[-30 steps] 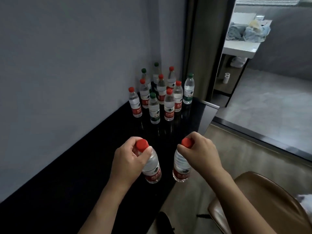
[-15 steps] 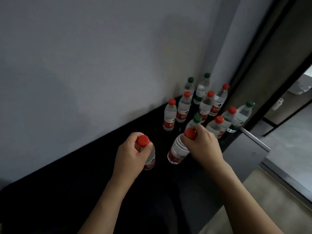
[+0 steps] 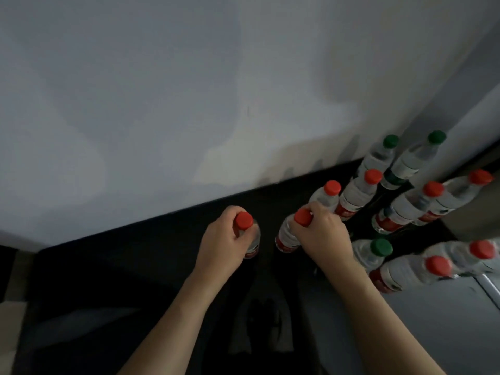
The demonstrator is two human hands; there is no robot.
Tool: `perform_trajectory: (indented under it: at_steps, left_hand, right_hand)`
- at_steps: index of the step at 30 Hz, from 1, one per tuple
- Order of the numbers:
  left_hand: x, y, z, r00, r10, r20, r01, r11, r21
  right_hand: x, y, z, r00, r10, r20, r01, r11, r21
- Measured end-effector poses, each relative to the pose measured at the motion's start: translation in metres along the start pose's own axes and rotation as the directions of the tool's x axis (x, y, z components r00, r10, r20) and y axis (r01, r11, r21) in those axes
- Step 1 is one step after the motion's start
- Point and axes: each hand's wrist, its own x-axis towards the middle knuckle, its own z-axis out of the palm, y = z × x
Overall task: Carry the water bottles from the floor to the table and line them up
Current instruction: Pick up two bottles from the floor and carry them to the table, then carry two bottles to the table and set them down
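A pale grey wall (image 3: pixel 189 90) fills the upper two thirds of the frame, and a black table (image 3: pixel 108 266) runs along its foot from lower left up toward the right edge.

Near the middle of the frame, the left hand (image 3: pixel 223 243) has its fingers curled round the neck of a red-capped bottle (image 3: pixel 250 240), with the cap showing above the thumb. The bottle stands roughly upright over the dark top; whether its base touches the surface cannot be told. Just to the right, the right hand (image 3: pixel 323 234) grips a second red-capped bottle (image 3: pixel 288 234) by its neck, fingers wrapped just under the cap. That bottle leans, base toward the left and cap toward the right, and its red label shows low on the body.

To the right of the hands, a cluster of bottles (image 3: pixel 405 207) stands on the table, reaching to the right edge of the frame. Most have red caps; three have green caps, two at the back near the wall and one lower down beside the right wrist. The nearest red-capped one stands just behind the right hand's knuckles.

A grey surface (image 3: pixel 433 334) fills the lower right corner.
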Motion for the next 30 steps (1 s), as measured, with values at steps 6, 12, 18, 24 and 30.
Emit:
perform_trajectory:
  at_steps: [6, 12, 18, 24, 30]
  left_hand:
    - [0.024, -0.013, 0.024, 0.995, -0.098, -0.008, 0.098, 0.995, -0.012]
    - [0.033, -0.009, 0.033, 0.998, -0.066, -0.007, 0.066, 0.997, 0.043]
    - [0.024, -0.005, 0.031, 0.992, -0.100, -0.082, 0.110, 0.986, 0.128]
    - [-0.005, 0.002, 0.015, 0.973, -0.141, -0.184, 0.184, 0.953, 0.241]
    - [-0.062, -0.011, -0.040, 0.917, -0.071, -0.393, 0.216, 0.916, 0.338]
  right_hand:
    - [0.035, 0.008, 0.017, 0.992, -0.052, 0.111, 0.047, 0.998, 0.053]
    - [0.048, 0.010, 0.016, 0.986, -0.079, 0.145, 0.070, 0.995, 0.068]
    - [0.036, 0.001, 0.006, 0.975, -0.051, 0.215, 0.034, 0.996, 0.080]
    - [0.006, -0.019, -0.015, 0.990, -0.069, 0.124, 0.081, 0.992, -0.097]
    - [-0.022, -0.059, -0.025, 0.934, -0.343, -0.102, 0.342, 0.939, -0.024]
